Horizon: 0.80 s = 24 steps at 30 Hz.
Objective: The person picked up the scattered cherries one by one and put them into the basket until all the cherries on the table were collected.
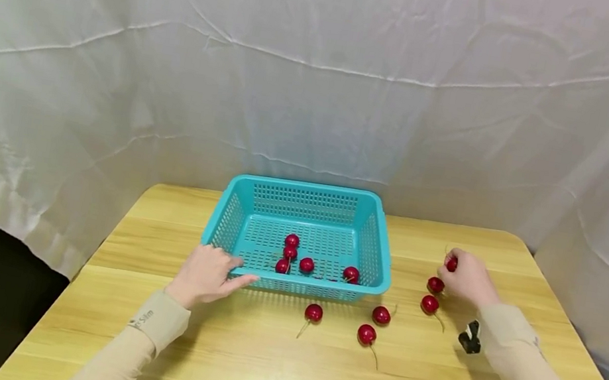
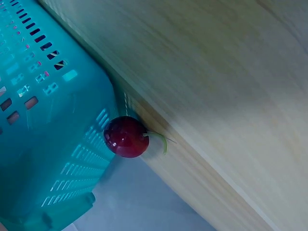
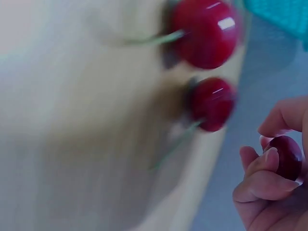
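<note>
A turquoise basket (image 1: 295, 279) stands at the table's back with several red cherries (image 1: 307, 265) inside. My left hand (image 1: 205, 276) grips its front left corner, with fingers over the rim and the thumb along the front; some skin shows through holes of the basket wall (image 2: 67, 101) in the left wrist view. On the right, my right hand (image 1: 468, 276) pinches a cherry (image 1: 452, 264), seen between thumb and fingers as a dark red cherry (image 3: 287, 158) in the right wrist view. Two loose cherries (image 1: 435, 285) (image 1: 430, 304) lie just in front of that hand.
Three stemmed cherries lie before the basket: one near its middle (image 1: 313, 313), two by its right end (image 1: 381, 316) (image 1: 367, 335). A small black object (image 1: 470, 337) is at the right wrist. The wooden table (image 1: 227, 365) ends at a pale curtain (image 1: 316, 118) behind the basket.
</note>
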Available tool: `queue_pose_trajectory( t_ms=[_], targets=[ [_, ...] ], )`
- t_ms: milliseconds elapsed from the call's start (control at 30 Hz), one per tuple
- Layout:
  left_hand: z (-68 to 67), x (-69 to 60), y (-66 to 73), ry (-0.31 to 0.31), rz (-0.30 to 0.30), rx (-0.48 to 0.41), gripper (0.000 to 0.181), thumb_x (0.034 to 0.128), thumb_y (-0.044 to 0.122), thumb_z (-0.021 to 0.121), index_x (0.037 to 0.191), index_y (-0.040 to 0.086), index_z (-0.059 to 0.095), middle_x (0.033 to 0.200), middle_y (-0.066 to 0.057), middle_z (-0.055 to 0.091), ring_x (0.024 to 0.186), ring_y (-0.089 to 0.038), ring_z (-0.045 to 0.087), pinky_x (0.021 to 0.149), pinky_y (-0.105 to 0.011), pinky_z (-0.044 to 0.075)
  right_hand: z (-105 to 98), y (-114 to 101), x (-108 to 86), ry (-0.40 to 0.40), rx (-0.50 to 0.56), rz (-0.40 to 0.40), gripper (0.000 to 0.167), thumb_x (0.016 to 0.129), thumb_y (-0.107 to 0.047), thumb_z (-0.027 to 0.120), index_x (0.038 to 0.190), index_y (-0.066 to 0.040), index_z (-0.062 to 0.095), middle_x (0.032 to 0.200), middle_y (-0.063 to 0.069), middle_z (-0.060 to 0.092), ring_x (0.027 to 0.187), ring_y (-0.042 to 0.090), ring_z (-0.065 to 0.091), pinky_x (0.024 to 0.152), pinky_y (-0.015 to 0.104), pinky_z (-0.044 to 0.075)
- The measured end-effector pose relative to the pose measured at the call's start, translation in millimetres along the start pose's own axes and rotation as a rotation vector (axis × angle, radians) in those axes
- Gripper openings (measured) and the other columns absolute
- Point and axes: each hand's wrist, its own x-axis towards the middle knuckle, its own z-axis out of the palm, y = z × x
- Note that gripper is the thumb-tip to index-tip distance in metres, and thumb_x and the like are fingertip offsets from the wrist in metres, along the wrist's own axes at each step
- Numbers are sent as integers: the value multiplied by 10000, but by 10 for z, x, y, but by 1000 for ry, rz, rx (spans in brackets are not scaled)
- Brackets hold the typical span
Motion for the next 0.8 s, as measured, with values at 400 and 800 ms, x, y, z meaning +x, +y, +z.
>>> queue_pose_trajectory(
  t_ms=[400, 800],
  targets=[
    [-13, -9, -7, -1, -1, 5, 679, 971, 767, 151, 579, 226, 271, 551, 119, 106, 470, -43, 111, 464, -208, 87, -220, -752, 130, 102, 34, -110, 85, 885, -99, 580, 917, -24, 606, 707, 70, 560, 581, 147, 443, 524, 269, 351],
    [23, -11, -24, 25, 18, 12, 668, 982, 753, 205, 567, 236, 281, 556, 121, 95, 475, -34, 90, 459, -199, 67, -297, -1475, 306, 55, 77, -249, 64, 910, -98, 595, 919, -40, 619, 823, 107, 620, 673, 182, 507, 611, 270, 411]
  ],
)
